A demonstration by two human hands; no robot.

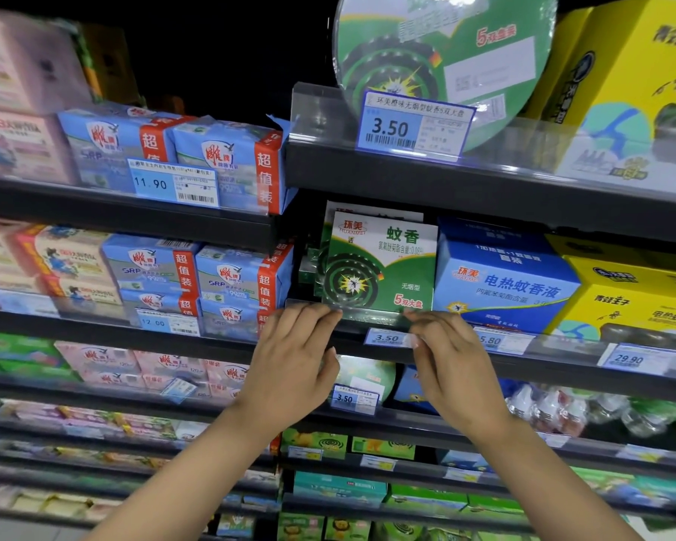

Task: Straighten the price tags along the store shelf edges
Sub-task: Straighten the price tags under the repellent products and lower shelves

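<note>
Two bare forearms reach up from 6 o'clock toward a store shelf at the centre of the view. Left hand (289, 361) has its grip pinched on the clear plastic tag strip (367, 316) along the shelf edge (555, 369), fingertips on its top lip and thumb below. Right hand (451, 359) mirrors it just to the right, fingers closed on the same strip, touching the right end of a blue price tag reading 3.50 (387, 338). That tag sits between the two hands, under a green mosquito coil box (379, 267), and looks slightly slanted and blurred; whether it is seated flat cannot be told.

Toward 3 o'clock on the same edge, a tag reading 5.80 (500, 341) and another reading 29.90 (629, 359) appear tilted. At 12 o'clock, the large 3.50 tag (414, 126) on the shelf above leans crooked. Toward 9 o'clock, the 11.90 tag (174, 185) and the 12.00 tag (166, 324) sit fairly level. Below the hands, a small 3.50 tag (354, 398) hangs at a slight angle, and a loose tag (178, 390) at 8 o'clock is plainly skewed.

Judging by this, the task seems early: one tag in hand, several left.
</note>
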